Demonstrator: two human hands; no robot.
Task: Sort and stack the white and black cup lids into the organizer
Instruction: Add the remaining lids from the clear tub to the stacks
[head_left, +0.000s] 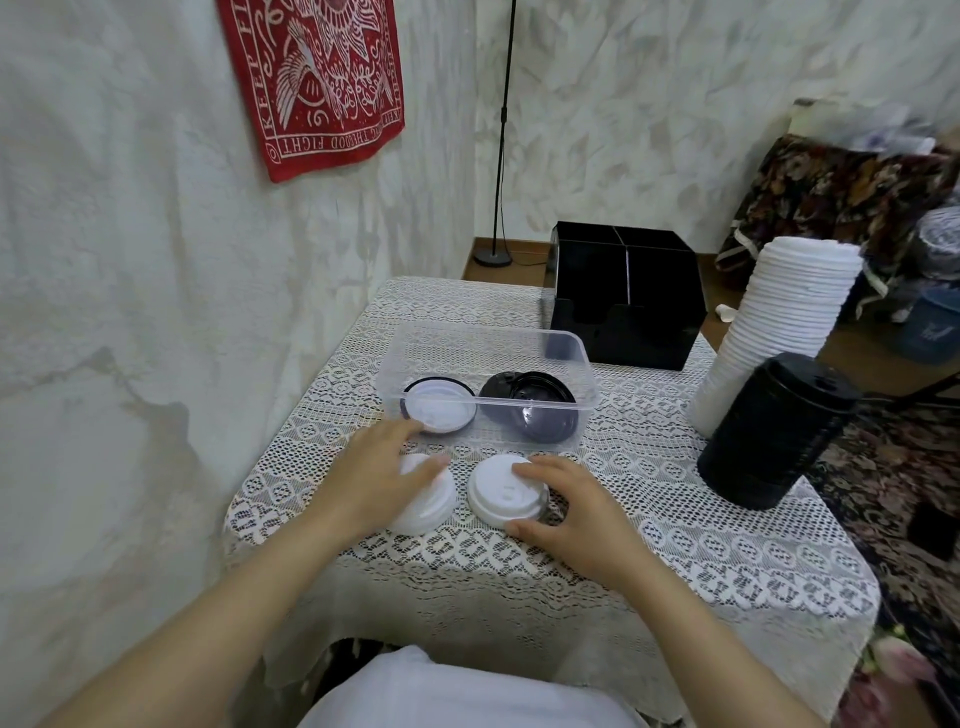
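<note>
Lace-clothed table (623, 545): our left hand (382, 475) rests flat fingers on one white plastic cup lid (431, 512), our right hand (569, 506) pinches the neighbouring white plastic lid (498, 493) thumb-to-fingers, so we should nest rims squarely before carrying both to the black divided organizer (628, 312) behind.

Centre frame, lace cloth (675, 545): left hand (382, 467) rests on left white lid (428, 509). Right hand (571, 499) grips right white lid (498, 491), thumb at near rim. Behind them, clear tub (488, 332) holds black lids (530, 410). Organizer (623, 296) upper centre.
</note>
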